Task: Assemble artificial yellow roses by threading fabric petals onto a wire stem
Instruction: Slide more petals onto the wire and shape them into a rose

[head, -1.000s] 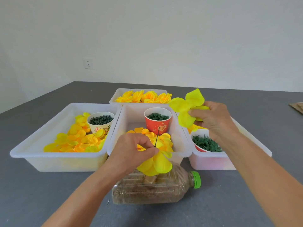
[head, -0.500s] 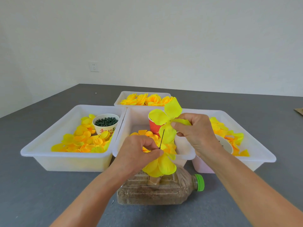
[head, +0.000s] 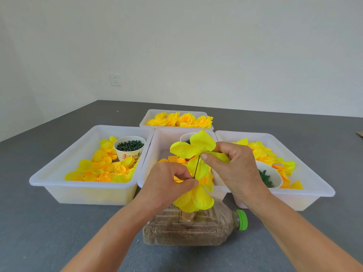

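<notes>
A left tray (head: 49, 181) holds loose petals and a cup of green pieces (head: 129, 147). The left hand (head: 167, 185) pinches the wire stem (head: 197, 167) above stacked petals (head: 194, 199) over a sand-filled bottle (head: 196, 230). The right hand (head: 233, 165) pinches a petal piece (head: 192, 148) at the wire's tip, hiding the right tray's (head: 314, 185) cup.

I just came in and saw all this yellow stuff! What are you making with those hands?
A person is building a fake yellow rose. The left hand pinches a thin dark wire stem just above yellow fabric petals already on it. The right hand holds a new yellow fabric petal piece at the wire's tip, ready to slide down. The stem stands in a clear plastic bottle of brown grains lying on its side. Finished roses sit in the far white tray.
</notes>
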The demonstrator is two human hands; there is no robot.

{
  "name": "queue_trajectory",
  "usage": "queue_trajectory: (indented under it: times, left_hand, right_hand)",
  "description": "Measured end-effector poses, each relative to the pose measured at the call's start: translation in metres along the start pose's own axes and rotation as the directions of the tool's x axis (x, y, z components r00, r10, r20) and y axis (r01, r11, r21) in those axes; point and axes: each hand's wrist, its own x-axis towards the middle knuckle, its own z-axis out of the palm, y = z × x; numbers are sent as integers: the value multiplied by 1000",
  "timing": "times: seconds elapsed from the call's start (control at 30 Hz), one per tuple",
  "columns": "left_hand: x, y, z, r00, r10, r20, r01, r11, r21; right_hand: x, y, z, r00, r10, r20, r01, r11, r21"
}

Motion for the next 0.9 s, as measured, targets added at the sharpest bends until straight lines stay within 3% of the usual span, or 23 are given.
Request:
queue_trajectory:
  times: [0.1, 0.4, 0.67, 0.9]
  left_hand:
    - [0, 1, 0, 1000, 1, -7, -1, 1000, 6]
    - [0, 2, 0, 1000, -8, 8, 8, 1000, 14]
    - [0, 0, 0, 1000, -22, -21, 22, 1000, -2]
    - [-2, -4, -3, 995, -92, 50, 98, 986, -137]
  right_hand:
    - [-3, 0, 0, 1000, -18, -6, 18, 999, 31]
    - [-5, 2, 0, 992, -122, -7, 121, 989, -87]
    - [-4, 4, 1, 950, -312, 12, 307, 926, -218]
    - [-5, 7, -1, 840, -534, 101, 503, 693, -517]
